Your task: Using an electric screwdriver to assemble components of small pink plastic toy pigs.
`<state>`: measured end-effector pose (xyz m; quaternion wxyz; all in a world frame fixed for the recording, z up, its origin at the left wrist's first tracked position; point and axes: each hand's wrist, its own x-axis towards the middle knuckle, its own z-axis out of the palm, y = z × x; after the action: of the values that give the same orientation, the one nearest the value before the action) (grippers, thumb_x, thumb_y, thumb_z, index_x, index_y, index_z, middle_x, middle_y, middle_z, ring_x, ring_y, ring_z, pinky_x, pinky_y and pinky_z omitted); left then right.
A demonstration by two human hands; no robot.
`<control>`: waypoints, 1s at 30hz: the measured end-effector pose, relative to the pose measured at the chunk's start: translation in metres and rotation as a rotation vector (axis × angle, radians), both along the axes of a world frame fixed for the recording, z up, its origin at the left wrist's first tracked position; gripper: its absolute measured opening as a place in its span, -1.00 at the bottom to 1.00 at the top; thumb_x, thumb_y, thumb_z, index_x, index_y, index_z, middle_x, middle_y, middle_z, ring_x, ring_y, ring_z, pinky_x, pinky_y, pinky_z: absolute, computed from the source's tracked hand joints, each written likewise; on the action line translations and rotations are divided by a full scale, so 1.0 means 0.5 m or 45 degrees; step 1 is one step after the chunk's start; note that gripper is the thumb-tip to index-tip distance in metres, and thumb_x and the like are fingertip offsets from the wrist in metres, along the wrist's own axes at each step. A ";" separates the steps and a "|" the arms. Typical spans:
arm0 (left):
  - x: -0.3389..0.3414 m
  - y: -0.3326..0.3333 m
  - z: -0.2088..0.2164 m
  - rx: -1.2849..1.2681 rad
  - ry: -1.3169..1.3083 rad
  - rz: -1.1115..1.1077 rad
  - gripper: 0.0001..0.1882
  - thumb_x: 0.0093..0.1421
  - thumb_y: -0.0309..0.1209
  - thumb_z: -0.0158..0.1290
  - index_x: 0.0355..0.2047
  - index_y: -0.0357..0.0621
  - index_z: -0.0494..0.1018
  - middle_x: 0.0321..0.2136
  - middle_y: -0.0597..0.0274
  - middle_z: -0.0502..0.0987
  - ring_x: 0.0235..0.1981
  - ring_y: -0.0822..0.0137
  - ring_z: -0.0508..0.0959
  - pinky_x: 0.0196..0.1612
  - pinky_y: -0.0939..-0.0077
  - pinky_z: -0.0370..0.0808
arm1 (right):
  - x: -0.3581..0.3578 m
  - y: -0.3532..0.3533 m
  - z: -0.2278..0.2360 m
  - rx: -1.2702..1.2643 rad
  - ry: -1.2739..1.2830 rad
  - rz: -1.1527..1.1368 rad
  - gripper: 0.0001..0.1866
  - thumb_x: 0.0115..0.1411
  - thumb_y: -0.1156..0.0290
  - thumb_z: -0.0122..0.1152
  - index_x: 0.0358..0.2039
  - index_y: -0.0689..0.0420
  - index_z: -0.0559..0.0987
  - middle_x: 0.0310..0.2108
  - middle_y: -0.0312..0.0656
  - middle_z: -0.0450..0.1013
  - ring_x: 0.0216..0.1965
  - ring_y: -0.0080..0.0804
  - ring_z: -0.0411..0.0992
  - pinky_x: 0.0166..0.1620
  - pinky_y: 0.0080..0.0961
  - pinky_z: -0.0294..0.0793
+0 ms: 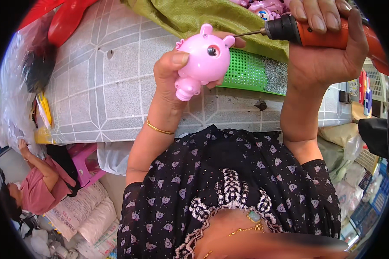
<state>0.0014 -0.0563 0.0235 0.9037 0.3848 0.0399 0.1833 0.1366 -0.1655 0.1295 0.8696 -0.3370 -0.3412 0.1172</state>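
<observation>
My left hand is closed round a pink plastic toy figure with a round head, small ears and a dark eye, held tilted above the table. Gripped in my right hand is an orange electric screwdriver with a black nose. Its thin bit points left and reaches the toy's ear; whether a screw sits at the tip is hidden. Beneath the toy lies a green perforated basket, with a heap of small grey metal pieces, probably screws, at its right end.
A patterned grey cloth covers the table. Behind my hands, an olive woven sack carries more pink toy parts. A small dark piece lies near the front edge. At left are clear plastic bags, a pink stool and another person.
</observation>
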 end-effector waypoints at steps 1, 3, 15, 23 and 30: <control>0.001 0.000 -0.001 0.009 -0.009 -0.016 0.08 -0.04 0.30 0.17 0.13 -0.55 0.38 0.08 -0.38 0.43 -0.64 0.38 0.42 -0.66 0.59 0.35 | 0.001 -0.002 0.001 0.006 0.004 -0.006 -0.82 0.45 0.23 0.08 -0.23 0.06 0.47 -0.56 -0.40 0.33 -0.61 -0.58 0.32 -0.44 -0.55 0.39; 0.002 0.000 -0.002 0.036 -0.011 -0.022 0.08 -0.04 0.32 0.16 0.13 -0.55 0.38 0.06 -0.33 0.45 -0.64 0.39 0.40 -0.66 0.60 0.33 | 0.002 -0.004 0.004 0.001 0.012 -0.019 -0.82 0.45 0.23 0.09 -0.23 0.06 0.49 -0.57 -0.40 0.35 -0.61 -0.57 0.33 -0.44 -0.54 0.41; 0.009 0.009 -0.046 -0.327 -0.197 -0.115 -0.06 -0.10 0.14 0.26 0.09 -0.42 0.39 -0.02 -0.36 0.50 -0.61 0.26 0.49 -0.64 0.50 0.40 | -0.023 -0.006 0.021 -0.049 0.122 -0.093 -0.81 0.43 0.21 0.10 -0.25 0.04 0.49 -0.57 -0.40 0.38 -0.61 -0.56 0.39 -0.41 -0.51 0.48; 0.011 0.001 -0.044 -0.206 -0.088 -0.033 0.05 -0.16 0.27 0.24 0.08 -0.46 0.39 -0.04 -0.26 0.51 -0.62 0.32 0.45 -0.65 0.52 0.31 | -0.018 -0.013 0.018 -0.139 0.015 -0.144 -0.77 0.43 0.18 0.10 -0.31 0.05 0.48 -0.56 -0.40 0.38 -0.60 -0.57 0.41 -0.39 -0.53 0.53; 0.007 0.019 -0.052 0.020 -0.124 -0.169 0.07 -0.04 0.40 0.23 0.19 -0.27 0.36 0.11 -0.04 0.43 -0.56 0.35 0.38 -0.57 0.54 0.27 | -0.016 -0.018 0.021 -0.128 0.008 -0.241 -0.74 0.42 0.17 0.11 -0.27 0.09 0.52 -0.54 -0.41 0.39 -0.59 -0.58 0.43 -0.39 -0.55 0.54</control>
<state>0.0050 -0.0467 -0.0026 0.9118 0.3842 -0.0311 0.1419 0.1284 -0.1744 0.1400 0.8599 -0.4107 -0.2986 0.0526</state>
